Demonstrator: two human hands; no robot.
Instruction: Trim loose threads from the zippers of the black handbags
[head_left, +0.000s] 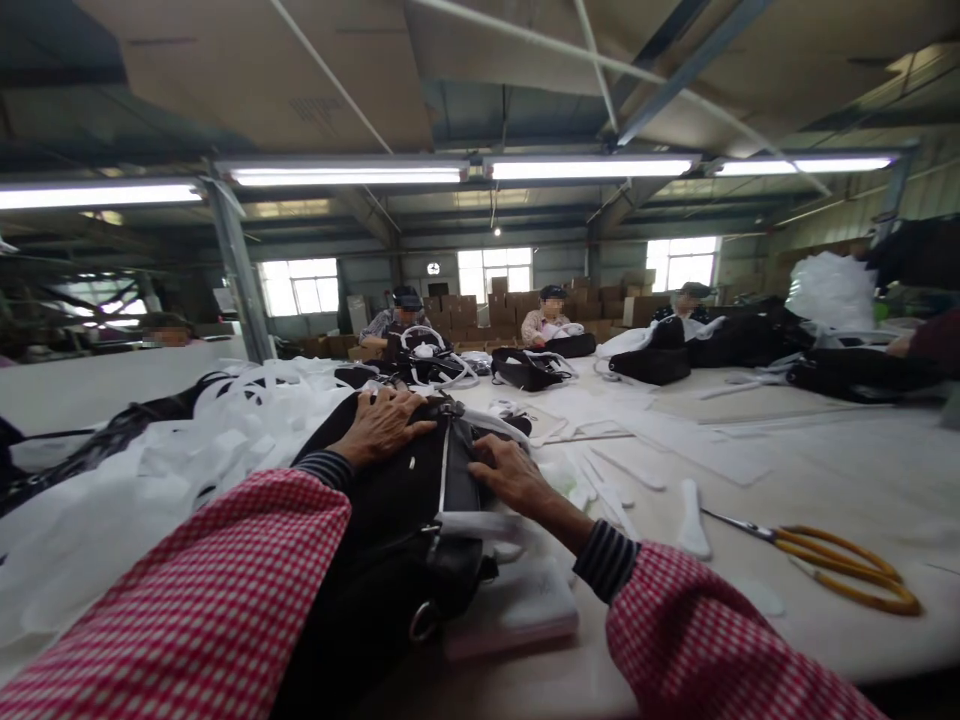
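A black bag [390,505] lies in front of me, with a pale zipper line along its top and a metal ring at its near end. Spread across the bag's upper surface is my left hand [386,425], its fingers stretched out. My right hand [514,475] has its fingers curled at the bag's right edge, beside the zipper; the fingertips are partly hidden. White wrapping covers a strap near the right wrist. Under the bag's right side sits a clear plastic packet [525,605].
Yellow-handled scissors [844,560] and white cut strips [694,520] lie on the pale table [720,640] at right. White material [150,500] is heaped at left. Farther back are black bags [649,365] and several people seated along the table's far side.
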